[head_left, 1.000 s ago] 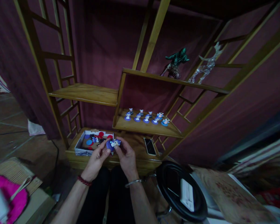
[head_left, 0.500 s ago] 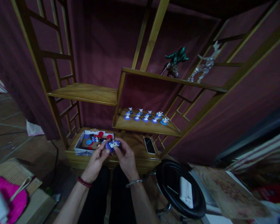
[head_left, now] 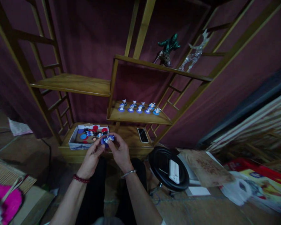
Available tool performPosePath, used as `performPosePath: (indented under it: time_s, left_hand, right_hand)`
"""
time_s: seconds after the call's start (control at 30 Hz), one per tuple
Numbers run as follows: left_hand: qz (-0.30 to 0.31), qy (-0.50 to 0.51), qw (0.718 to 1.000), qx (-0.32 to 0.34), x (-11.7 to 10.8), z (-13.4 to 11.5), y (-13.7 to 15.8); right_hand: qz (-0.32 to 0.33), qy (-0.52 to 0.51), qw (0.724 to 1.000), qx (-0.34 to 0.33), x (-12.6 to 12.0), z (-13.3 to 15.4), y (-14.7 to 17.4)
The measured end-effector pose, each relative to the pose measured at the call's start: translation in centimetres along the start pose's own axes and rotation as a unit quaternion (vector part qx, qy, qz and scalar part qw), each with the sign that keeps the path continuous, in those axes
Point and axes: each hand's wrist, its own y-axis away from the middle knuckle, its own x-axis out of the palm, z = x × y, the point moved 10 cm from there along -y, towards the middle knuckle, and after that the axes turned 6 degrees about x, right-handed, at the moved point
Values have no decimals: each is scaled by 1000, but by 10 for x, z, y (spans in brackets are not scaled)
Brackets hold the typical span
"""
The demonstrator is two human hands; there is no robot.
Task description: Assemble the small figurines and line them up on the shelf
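Note:
Both hands hold one small purple-and-white figurine on a purple round base, just in front of the shelf unit. My left hand is closed on the base from the left. From the right, my right hand pinches the figurine's body, which lies tilted over. To the left stands an open box with more figurines and red and blue discs inside. Several similar figurines stand in two rows on the small middle shelf.
A phone lies on the lower board, right of my hands. Above are a dark green statue and a clear deer figure. A black round stool bearing a white object stands at the right. A cardboard box is at lower left.
My view has shifted, so the shelf unit sits further left and higher in the picture. Both hands still hold the figurine, in much the same grip.

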Motion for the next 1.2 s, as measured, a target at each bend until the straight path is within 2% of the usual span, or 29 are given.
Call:
performPosePath:
  time_s: [0.57,1.2]
  left_hand:
    - [-9,6,1000,-17,-1,4,5]
    - [-45,1,999,-14,-8,-7,4]
  right_hand:
    - [-15,27,1000,-4,0,6,7]
    - [-9,31,999,5,10,-1,4]
